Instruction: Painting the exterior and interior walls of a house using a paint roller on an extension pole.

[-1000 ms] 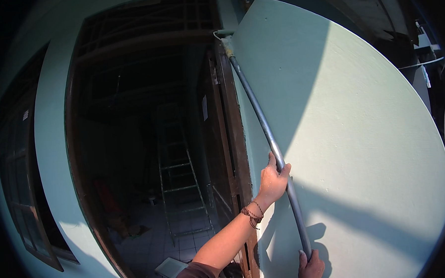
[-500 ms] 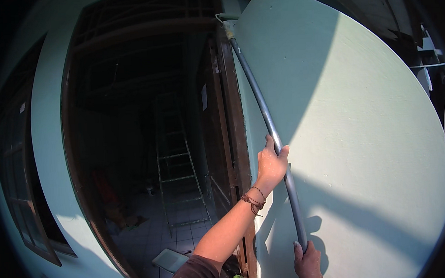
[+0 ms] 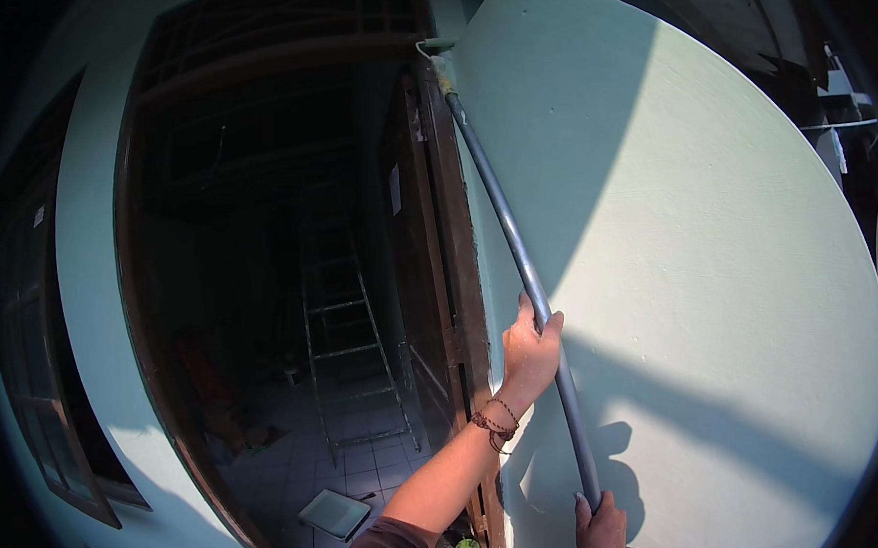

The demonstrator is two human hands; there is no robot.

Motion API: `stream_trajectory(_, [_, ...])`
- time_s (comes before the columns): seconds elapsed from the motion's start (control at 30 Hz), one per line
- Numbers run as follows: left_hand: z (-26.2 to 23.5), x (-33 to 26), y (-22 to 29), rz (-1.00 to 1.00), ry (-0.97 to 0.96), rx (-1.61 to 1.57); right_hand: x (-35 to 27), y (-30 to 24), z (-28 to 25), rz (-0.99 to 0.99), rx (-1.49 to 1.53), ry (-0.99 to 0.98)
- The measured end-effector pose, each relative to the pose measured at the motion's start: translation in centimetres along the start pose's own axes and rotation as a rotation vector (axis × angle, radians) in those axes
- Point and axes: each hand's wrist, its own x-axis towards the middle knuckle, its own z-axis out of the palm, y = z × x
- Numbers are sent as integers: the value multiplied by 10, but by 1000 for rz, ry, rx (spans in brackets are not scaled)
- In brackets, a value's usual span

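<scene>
A long grey pole [image 3: 503, 212] slants up along the wall beside the door frame. At its top sits a paint roller [image 3: 439, 44], its bent wire and narrow roller close to the upper corner of the frame. My left hand [image 3: 533, 356], with a braided bracelet at the wrist, is closed around the middle of the pole. Lower down, my right hand [image 3: 602, 527] grips the pole near its bottom end. The pale green wall [image 3: 693, 263] lies behind the pole, part sunlit and part shaded.
Left of the pole is a dark brown door frame [image 3: 466, 273] around an open doorway. Inside stand a stepladder [image 3: 344, 353] and, on the tiled floor, a pale paint tray [image 3: 335, 515]. A small green plant [image 3: 468, 547] is by the doorway's foot. An open window [image 3: 42, 389] is at far left.
The roller has come down a little beside the frame's upper corner. Both my hands have moved slightly lower with the pole, still gripping it.
</scene>
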Motion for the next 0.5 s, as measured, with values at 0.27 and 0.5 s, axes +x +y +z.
stream_trajectory(0.27, [-20, 97, 54, 43, 33, 93, 76, -57, -8, -87, -28, 112])
stream_trajectory(0.5, [-17, 80, 47, 2, -18, 182, 67, -45, 9, 0, -32, 35])
